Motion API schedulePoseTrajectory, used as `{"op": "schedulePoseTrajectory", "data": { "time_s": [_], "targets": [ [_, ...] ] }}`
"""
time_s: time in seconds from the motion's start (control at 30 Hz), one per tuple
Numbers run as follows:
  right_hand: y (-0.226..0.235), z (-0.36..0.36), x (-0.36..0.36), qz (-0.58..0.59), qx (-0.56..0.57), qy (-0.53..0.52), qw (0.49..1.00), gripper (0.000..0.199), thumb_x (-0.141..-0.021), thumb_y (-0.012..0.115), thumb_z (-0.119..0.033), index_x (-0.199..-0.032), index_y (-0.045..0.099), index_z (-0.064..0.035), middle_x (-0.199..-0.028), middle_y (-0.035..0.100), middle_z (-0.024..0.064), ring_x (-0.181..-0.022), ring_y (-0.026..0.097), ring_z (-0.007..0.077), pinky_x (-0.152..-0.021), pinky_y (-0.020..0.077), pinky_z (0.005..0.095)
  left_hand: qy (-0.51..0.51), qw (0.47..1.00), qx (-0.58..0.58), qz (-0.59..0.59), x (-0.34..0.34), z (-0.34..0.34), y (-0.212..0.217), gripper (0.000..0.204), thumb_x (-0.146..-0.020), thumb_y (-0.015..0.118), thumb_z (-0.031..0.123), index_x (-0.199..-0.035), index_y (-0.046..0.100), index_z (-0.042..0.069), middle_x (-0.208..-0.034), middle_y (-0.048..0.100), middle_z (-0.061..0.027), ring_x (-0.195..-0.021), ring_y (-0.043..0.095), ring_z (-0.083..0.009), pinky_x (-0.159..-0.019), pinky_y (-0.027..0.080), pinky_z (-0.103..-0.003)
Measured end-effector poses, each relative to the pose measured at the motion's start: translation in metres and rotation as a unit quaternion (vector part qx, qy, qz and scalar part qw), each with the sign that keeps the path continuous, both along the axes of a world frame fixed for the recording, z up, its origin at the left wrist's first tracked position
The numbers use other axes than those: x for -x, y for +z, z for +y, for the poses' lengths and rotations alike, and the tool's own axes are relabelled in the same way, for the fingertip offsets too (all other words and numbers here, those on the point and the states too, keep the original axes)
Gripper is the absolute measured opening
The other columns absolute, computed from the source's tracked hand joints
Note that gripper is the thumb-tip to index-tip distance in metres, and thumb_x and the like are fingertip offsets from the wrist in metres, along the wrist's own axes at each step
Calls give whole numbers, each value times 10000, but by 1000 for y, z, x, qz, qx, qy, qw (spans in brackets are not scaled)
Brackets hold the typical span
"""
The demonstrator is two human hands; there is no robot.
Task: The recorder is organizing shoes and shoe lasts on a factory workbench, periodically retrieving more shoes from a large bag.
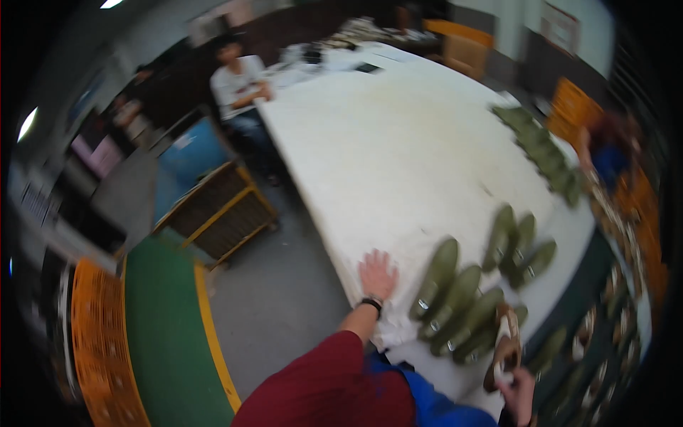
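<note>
My left hand lies flat with fingers spread on the near edge of a long white table; a dark watch sits on its wrist. Just right of it several olive-green shoe soles lie side by side in a row. More green soles lie a little farther right. My right hand at the lower right grips a brown and white shoe piece, held upright above the table edge. The picture is blurred.
Another row of green soles runs along the table's far right side, near a person in blue. A seated person in white is at the far left end. A wooden crate, a green surface and an orange crate stand on the left.
</note>
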State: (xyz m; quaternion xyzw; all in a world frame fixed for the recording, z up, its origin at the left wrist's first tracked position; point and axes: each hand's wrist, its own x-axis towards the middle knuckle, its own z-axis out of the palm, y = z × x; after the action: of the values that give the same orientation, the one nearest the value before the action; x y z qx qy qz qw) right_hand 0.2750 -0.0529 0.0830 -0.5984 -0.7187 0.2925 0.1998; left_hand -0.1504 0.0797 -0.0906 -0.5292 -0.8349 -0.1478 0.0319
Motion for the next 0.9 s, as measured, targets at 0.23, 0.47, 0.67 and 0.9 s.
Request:
{"op": "schedulePoseTrajectory", "data": {
  "time_s": [0.23, 0.47, 0.67, 0.9],
  "targets": [
    [14, 2, -5, 65, -27, -233, 970, 310, -722, 691, -227, -924, 582, -18, -807, 565, 110, -646, 557, 235, -596, 447, 313, 21, 995, 40, 92, 28, 4, -2, 498, -875, 432, 417, -1288, 433, 139, -1374, 363, -115, -1250, 324, -334, -980, 277, -516],
    [-10, 23, -67, 40, -56, -330, 942, 340, -705, 681, -255, -943, 573, -36, -852, 592, 134, -756, 580, 291, -677, 462, 362, -10, 996, 51, 71, -3, 3, 9, 499, -884, 419, 412, -1296, 414, 130, -1373, 359, -117, -1243, 334, -344, -990, 274, -511],
    [-76, 127, -111, -50, -106, -352, 929, 333, -716, 663, -237, -983, 558, -68, -989, 545, 147, -891, 562, 343, -776, 462, 399, 5, 995, 80, 61, 4, -3, 9, 499, -898, 394, 415, -1308, 402, 131, -1393, 332, -106, -1264, 306, -329, -1002, 258, -484],
    [-140, 207, -137, -69, -7, -423, 904, 205, -736, 597, -113, -940, 574, -101, -1054, 509, 177, -911, 551, 355, -802, 459, 415, 19, 993, 96, 61, 3, -2, 11, 500, -901, 388, 418, -1311, 393, 132, -1394, 332, -98, -1277, 291, -314, -1006, 250, -478]
  ]
}}
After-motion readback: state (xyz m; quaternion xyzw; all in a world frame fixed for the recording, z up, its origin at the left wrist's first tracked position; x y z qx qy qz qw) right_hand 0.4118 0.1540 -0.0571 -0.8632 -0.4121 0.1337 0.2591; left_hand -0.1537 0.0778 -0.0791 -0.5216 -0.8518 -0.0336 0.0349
